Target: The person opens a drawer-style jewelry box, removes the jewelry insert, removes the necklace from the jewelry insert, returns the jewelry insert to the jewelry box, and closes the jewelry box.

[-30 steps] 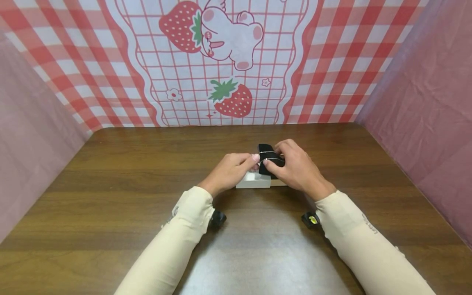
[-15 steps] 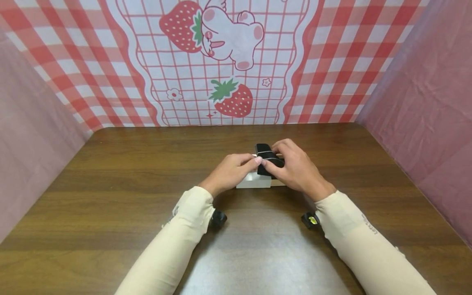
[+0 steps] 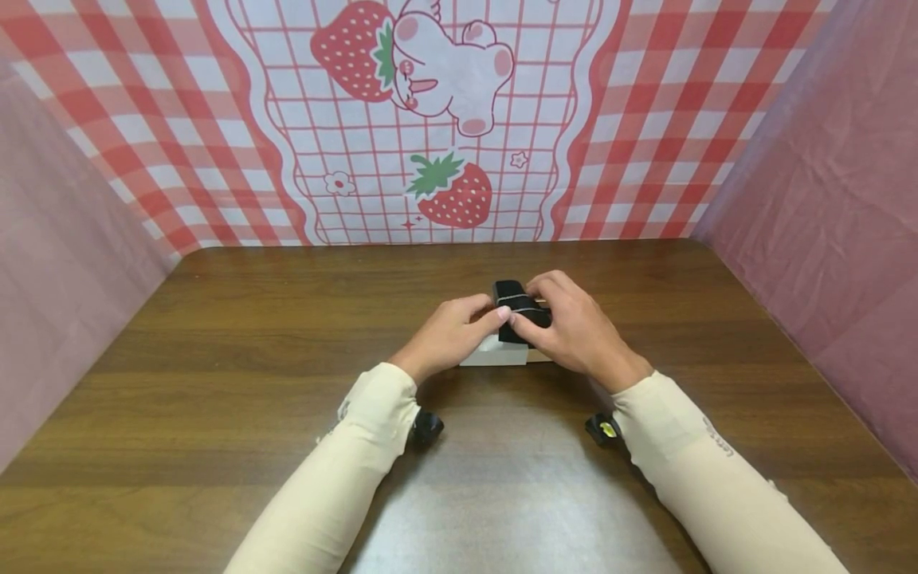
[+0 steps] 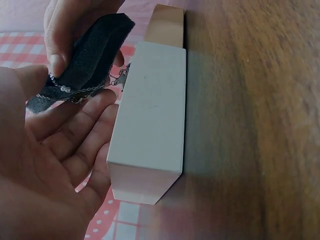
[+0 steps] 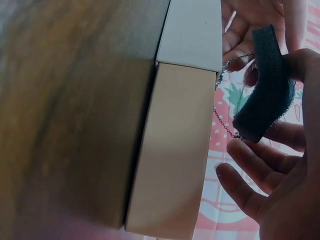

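Observation:
Both hands hold a bent black foam pad (image 3: 511, 301) with a thin silver chain (image 4: 75, 90) running across it. My right hand (image 3: 577, 319) grips the pad's right part between thumb and fingers. At its left edge, my left hand (image 3: 455, 331) has its thumb over the pad and its fingers beneath, as the left wrist view shows. Loose loops of chain (image 5: 224, 118) hang under the pad in the right wrist view. Close below the hands lies a long box, with a white part (image 4: 150, 105) on the left and a tan cardboard part (image 5: 172, 150) on the right.
The box rests on a brown wood-grain table (image 3: 215, 383). A red-and-white checked cloth (image 3: 244, 159) with strawberries hangs behind the table, and pink cloths (image 3: 832, 207) hang at the sides. Black wrist cameras (image 3: 426, 429) sit under both sleeves.
The black pad has shifted slightly left and tilted, and the left thumb has moved right, onto its edge. The box has stayed in place.

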`<state>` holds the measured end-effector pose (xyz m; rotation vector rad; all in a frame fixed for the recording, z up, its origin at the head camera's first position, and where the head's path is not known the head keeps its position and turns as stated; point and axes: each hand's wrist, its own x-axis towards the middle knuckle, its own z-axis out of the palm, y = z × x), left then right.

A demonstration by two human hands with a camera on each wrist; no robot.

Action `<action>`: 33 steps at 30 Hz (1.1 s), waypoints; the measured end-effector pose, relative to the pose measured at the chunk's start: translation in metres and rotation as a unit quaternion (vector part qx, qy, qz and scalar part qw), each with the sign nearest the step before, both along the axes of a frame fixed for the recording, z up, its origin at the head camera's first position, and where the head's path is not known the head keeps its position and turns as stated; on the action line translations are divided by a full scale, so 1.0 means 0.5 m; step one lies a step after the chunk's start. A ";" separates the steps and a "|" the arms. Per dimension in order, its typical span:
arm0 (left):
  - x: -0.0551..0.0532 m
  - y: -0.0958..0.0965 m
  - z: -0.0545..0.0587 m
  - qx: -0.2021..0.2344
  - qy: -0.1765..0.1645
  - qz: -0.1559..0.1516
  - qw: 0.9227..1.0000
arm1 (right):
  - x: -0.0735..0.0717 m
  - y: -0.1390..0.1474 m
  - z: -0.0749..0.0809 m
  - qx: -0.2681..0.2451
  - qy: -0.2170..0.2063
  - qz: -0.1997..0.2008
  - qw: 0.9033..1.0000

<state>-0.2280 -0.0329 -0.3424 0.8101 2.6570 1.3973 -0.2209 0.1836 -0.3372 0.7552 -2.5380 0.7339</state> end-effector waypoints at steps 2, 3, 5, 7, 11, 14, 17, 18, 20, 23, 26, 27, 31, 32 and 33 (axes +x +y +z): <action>0.002 0.000 0.000 0.011 -0.010 0.007 1.000 | 0.000 0.000 -0.001 0.000 0.002 0.002 1.000; 0.003 0.001 0.000 0.017 -0.014 0.010 1.000 | 0.000 0.000 -0.001 0.000 0.004 0.002 1.000; 0.004 0.001 0.000 0.024 -0.015 0.014 1.000 | -0.001 0.000 -0.002 0.000 0.007 0.003 1.000; 0.004 0.001 0.000 0.024 -0.010 0.012 1.000 | -0.002 0.001 -0.002 0.000 0.009 0.003 1.000; 0.002 0.002 -0.001 0.018 -0.004 0.009 1.000 | -0.003 0.001 -0.002 -0.002 0.010 0.001 1.000; 0.001 0.002 -0.001 0.014 0.000 0.010 1.000 | -0.002 0.001 -0.002 -0.003 0.009 0.001 1.000; -0.001 0.003 -0.002 0.010 0.007 0.011 1.000 | -0.002 0.000 -0.002 -0.004 0.007 0.002 1.000; -0.001 0.003 -0.002 0.009 0.009 0.011 1.000 | -0.002 0.000 -0.002 -0.004 0.006 0.002 1.000; -0.002 0.003 -0.003 0.008 0.010 0.010 1.000 | -0.002 0.000 -0.003 -0.003 0.004 0.002 1.000; -0.002 0.003 -0.003 0.011 0.008 0.009 1.000 | -0.001 -0.002 -0.003 0.000 0.004 0.003 1.000; -0.001 0.003 -0.002 0.014 0.005 0.011 1.000 | -0.001 -0.003 -0.003 0.001 0.006 0.005 1.000; -0.001 0.003 -0.002 0.015 0.005 0.013 1.000 | -0.001 -0.003 -0.004 0.001 0.007 0.006 1.000; 0.000 0.003 -0.002 0.017 0.007 0.018 1.000 | -0.002 -0.003 -0.004 0.000 0.008 0.008 1.000; 0.000 0.003 -0.002 0.019 0.007 0.019 1.000 | -0.002 -0.003 -0.005 0.000 0.009 0.009 1.000; 0.000 0.003 -0.003 0.021 0.007 0.020 1.000 | -0.002 -0.003 -0.005 0.000 0.009 0.009 1.000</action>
